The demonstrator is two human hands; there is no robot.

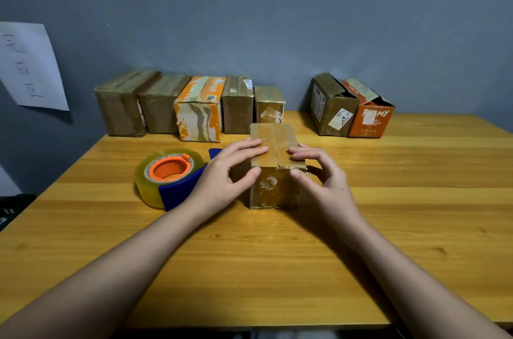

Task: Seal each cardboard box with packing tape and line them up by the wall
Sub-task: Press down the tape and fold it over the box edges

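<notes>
Beside the tape [169,175], both hands' fingers [251,146] are curling over a light, stiff box [273,161], pressing its flaps.

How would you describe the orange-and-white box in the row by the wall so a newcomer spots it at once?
Start at the grey-blue wall behind the wooden table and find the row of five closed boxes on the left. The orange-and-white box stands third from the left, in the middle. Its neighbours are plain brown cardboard; it alone has bright orange panels and pale swirled print.

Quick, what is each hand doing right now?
Left hand: holds the small box, thumb and fingers.
Right hand: holds the same box.
</notes>
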